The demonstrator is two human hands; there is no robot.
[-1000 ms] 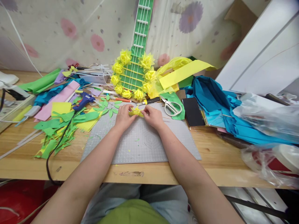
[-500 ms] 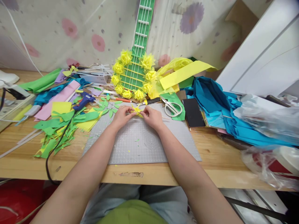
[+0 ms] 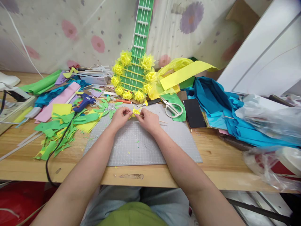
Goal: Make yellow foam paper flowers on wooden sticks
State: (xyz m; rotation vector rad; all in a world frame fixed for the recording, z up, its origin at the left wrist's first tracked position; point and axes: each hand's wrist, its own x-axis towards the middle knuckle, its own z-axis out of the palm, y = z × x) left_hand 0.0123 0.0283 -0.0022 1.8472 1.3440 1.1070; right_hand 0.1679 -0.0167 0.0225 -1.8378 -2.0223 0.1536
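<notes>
Above the far part of the grey cutting mat [image 3: 150,150], a small yellow paper flower [image 3: 136,111] is held between both hands. My left hand [image 3: 121,117] pinches its left side, fingers closed. At its right, my right hand [image 3: 148,119] is closed too, with a thin wooden stick [image 3: 162,121] running out behind it; the stick's near end reaches the petals. Fingers partly cover the flower. Just left of my left hand lie green paper leaves [image 3: 110,108] on stems. White-handled scissors [image 3: 173,110] rest on green paper to the right.
A green paper guitar [image 3: 134,75] edged with yellow paper roses leans on the wall. At left are a blue glue gun [image 3: 84,102] with a black cord and green paper scraps [image 3: 53,138]. A black phone [image 3: 194,113] and blue paper [image 3: 213,94] lie at right. A cutter [image 3: 152,102] lies behind my hands.
Both hands have shifted slightly left with the flower. My right hand has turned, and the thin stick now shows extending from it to the right.
</notes>
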